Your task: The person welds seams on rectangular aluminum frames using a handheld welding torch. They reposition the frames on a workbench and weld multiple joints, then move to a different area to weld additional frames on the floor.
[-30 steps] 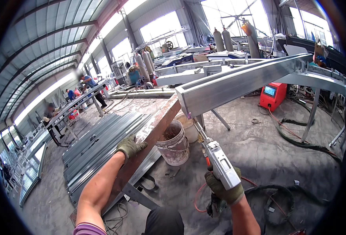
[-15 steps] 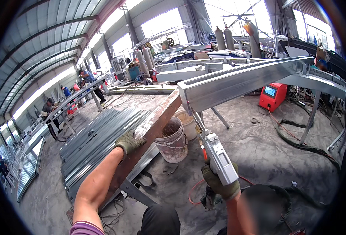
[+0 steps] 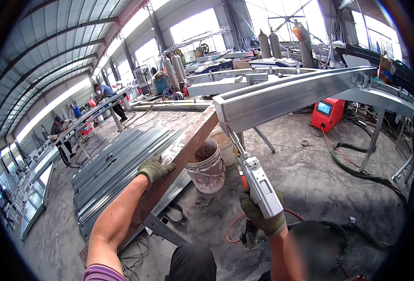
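My left hand (image 3: 154,169), in a worn green glove, rests on the edge of a long rusty steel beam (image 3: 183,149) that runs away from me. My right hand (image 3: 263,219), also gloved, grips a grey welding gun (image 3: 258,185) from below. The gun's thin nozzle points up at the lower corner of a galvanised steel channel (image 3: 286,96), close to its cut end. A red hose (image 3: 235,225) trails from the gun toward the floor.
A dirty white bucket (image 3: 208,165) stands under the beam. Stacked grey steel profiles (image 3: 118,171) lie on the floor at left. A red welding machine (image 3: 328,114) sits at right with cables. Gas cylinders (image 3: 269,44) stand behind. People work at far-left benches (image 3: 83,119).
My right hand has shifted slightly with the welding gun, its nozzle still at the channel's end. My left hand stays on the rusty beam.
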The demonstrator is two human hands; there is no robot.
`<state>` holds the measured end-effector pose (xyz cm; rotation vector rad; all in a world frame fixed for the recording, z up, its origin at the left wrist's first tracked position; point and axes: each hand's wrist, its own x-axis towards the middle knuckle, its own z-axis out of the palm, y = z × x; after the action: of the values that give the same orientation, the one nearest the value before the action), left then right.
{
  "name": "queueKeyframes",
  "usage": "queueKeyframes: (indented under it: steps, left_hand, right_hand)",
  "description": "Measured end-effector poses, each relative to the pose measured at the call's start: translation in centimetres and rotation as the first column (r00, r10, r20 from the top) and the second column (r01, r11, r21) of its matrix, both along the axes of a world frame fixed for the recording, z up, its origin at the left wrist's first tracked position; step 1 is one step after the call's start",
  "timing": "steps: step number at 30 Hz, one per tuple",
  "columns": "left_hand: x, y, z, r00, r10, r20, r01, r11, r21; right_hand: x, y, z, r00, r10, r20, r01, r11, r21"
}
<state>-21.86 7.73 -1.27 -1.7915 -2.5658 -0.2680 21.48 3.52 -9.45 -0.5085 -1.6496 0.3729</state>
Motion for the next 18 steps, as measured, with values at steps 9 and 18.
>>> queueKeyframes:
  steps: [9,18]
  left_hand:
    - [0.25,-0.05,0.34,1.000,0.002,0.012,-0.002,1.000,0.002]
    - [0.49,-0.12,0.66,1.000,-0.014,0.015,0.014,1.000,-0.010]
  right_hand:
    - [-0.52,0.58,-0.86,0.998,-0.051,0.042,0.049,0.997,0.060]
    - [-0.78,0.01,0.00,0.996,-0.083,0.045,0.081,0.996,0.044]
